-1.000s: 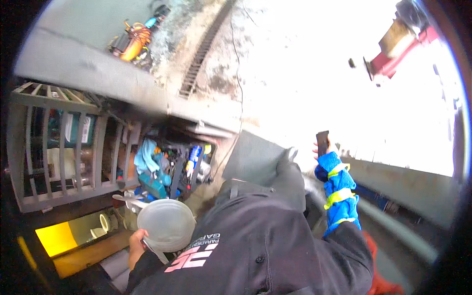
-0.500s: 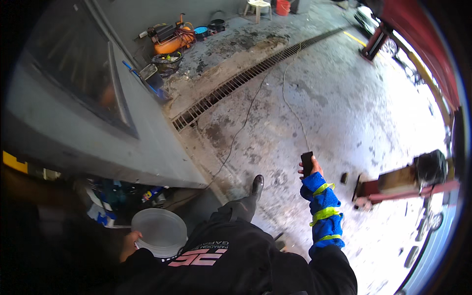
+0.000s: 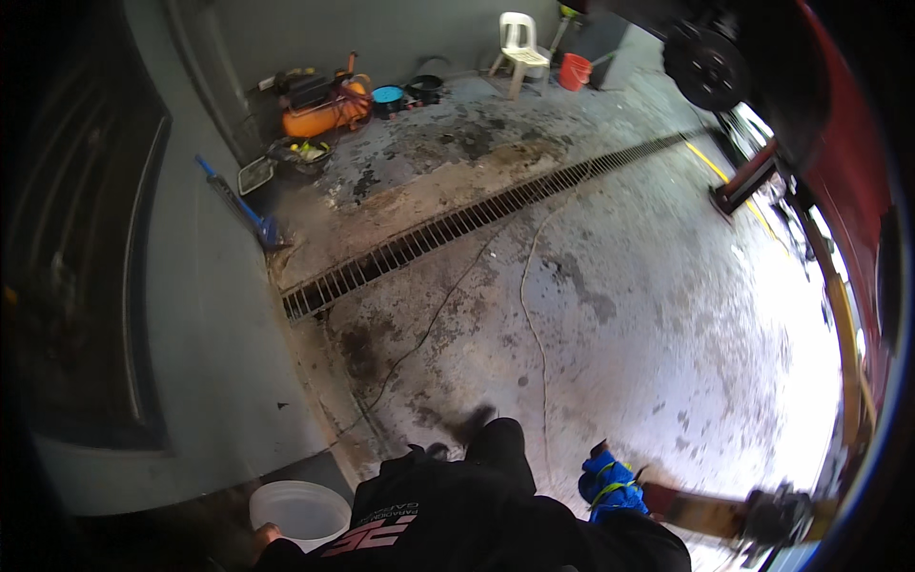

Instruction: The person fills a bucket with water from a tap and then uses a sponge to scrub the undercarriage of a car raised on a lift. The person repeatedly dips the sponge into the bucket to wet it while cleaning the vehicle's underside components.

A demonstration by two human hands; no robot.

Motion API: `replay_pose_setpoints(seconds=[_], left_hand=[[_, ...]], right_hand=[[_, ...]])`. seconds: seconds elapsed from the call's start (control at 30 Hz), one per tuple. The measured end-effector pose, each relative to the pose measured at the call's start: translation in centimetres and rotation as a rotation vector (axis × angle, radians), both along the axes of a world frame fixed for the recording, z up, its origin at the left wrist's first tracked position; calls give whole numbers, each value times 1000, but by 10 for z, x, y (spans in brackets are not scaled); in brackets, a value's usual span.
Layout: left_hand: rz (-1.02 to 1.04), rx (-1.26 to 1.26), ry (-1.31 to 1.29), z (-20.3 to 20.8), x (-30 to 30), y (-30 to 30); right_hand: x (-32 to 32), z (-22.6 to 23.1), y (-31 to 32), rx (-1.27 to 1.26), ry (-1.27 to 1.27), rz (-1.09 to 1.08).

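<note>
At the lower left, my left hand (image 3: 267,536) grips the rim of a round, translucent white plastic tub (image 3: 303,507) and holds it beside my body. I see no contents in it. My right hand (image 3: 599,448) is low on the right, small and blurred past a blue sleeve (image 3: 611,482) with yellow-green bands. A dark tip shows there; it fits the flat black phone-like device in that hand's grip half a second ago. Most of its fingers are hidden now.
A long floor drain grate (image 3: 429,229) crosses ahead, with a thin cord (image 3: 530,315) on the concrete. An orange air compressor (image 3: 324,116), a white plastic chair (image 3: 521,52) and a red bucket (image 3: 574,71) stand far off. A grey wall (image 3: 214,381) borders my left; a lift post (image 3: 748,181) rises right.
My view has swung up and I have stepped forward. Both hands now sit lower in the picture; my right hand has drawn back, and the black device is hardly visible.
</note>
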State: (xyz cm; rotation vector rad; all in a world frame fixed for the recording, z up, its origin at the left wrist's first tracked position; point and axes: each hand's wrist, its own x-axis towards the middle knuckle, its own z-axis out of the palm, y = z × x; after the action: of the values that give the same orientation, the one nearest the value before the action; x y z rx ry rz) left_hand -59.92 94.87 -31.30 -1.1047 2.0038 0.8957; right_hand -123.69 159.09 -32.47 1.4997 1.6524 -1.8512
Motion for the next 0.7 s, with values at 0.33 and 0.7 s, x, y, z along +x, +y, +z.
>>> replay_pose_setpoints(seconds=[0.33, 0.7], left_hand=[[1433, -365, -286, 51, -227, 57], [1634, -403, 324, 46, -623, -161]], right_hand=[[-399, -9, -178, 36, 33, 569], [-646, 90, -664, -263, 167, 1350]])
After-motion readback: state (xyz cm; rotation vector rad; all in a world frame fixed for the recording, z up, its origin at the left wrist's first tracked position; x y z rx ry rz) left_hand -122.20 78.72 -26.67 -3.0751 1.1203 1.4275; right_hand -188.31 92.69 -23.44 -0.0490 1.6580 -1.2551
